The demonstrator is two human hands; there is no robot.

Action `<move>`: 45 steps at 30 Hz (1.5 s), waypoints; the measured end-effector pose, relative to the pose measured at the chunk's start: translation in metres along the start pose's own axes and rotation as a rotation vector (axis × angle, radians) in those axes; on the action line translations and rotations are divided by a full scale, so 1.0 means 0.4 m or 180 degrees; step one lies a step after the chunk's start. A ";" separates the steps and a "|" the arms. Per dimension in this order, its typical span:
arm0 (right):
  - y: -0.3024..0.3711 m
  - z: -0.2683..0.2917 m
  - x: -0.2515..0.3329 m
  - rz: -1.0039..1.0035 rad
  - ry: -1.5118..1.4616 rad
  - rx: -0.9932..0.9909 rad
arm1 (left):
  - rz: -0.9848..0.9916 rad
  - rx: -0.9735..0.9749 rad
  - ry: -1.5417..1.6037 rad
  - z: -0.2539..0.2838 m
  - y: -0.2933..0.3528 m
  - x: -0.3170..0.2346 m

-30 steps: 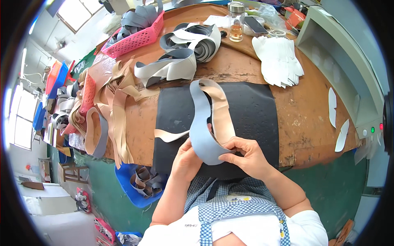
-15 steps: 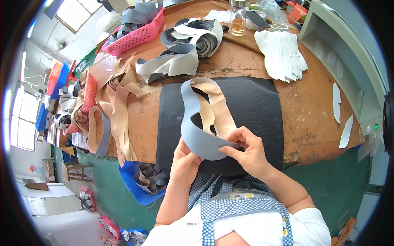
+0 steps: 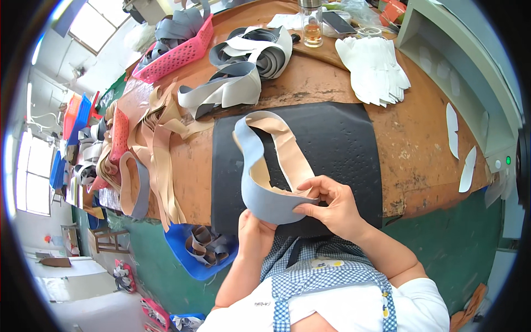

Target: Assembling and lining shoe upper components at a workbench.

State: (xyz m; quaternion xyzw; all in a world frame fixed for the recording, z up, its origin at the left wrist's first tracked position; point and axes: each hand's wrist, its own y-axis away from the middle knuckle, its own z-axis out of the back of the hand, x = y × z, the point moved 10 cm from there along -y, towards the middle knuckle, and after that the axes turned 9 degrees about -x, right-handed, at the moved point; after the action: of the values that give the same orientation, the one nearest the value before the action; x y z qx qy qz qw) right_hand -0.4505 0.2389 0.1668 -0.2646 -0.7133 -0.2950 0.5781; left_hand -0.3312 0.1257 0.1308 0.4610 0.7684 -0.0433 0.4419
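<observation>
A looped strip [image 3: 265, 200], blue-grey outside and tan inside, stands on edge above the black mat [image 3: 348, 149]. My right hand [image 3: 334, 206] pinches its near right side between thumb and fingers. My left hand [image 3: 256, 232] holds the near left side from below, its fingertips partly hidden behind the strip. Inside the loop, against its left wall, a cream-coloured piece [image 3: 262, 176] shows in part; the strip covers the rest of it.
Tan strips [image 3: 157, 149] hang over the table's left edge. Behind the mat lie grey-white strip rolls [image 3: 271, 55], a pink basket [image 3: 177, 52], a glass bottle [image 3: 312, 27] and white cut pieces [image 3: 370, 69]. A grey machine [image 3: 470, 72] stands right; a blue tub [image 3: 191, 260] sits below.
The loop has turned a little and its near side has come slightly lower. The cream piece has shifted toward the left wall and shows less. My left hand has moved slightly down and right.
</observation>
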 end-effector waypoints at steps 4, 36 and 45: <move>0.003 -0.014 -0.005 -0.0160 0.0219 0.0180 | 0.0026 -0.0696 0.0771 0.052 0.016 0.008; 0.010 -0.015 0.097 0.1284 0.1376 -0.0306 | -0.0589 -0.0285 -0.1052 -0.021 -0.010 -0.047; 0.030 -0.014 0.120 0.1871 0.1281 -0.0649 | -0.0392 -0.0470 -0.0974 -0.024 -0.027 -0.065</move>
State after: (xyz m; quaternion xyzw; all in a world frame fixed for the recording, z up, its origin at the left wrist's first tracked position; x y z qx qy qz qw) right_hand -0.4472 0.2448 0.2161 -0.4511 -0.4457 -0.2320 0.7375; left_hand -0.3406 0.1066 0.1516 0.3674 0.7200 -0.0834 0.5828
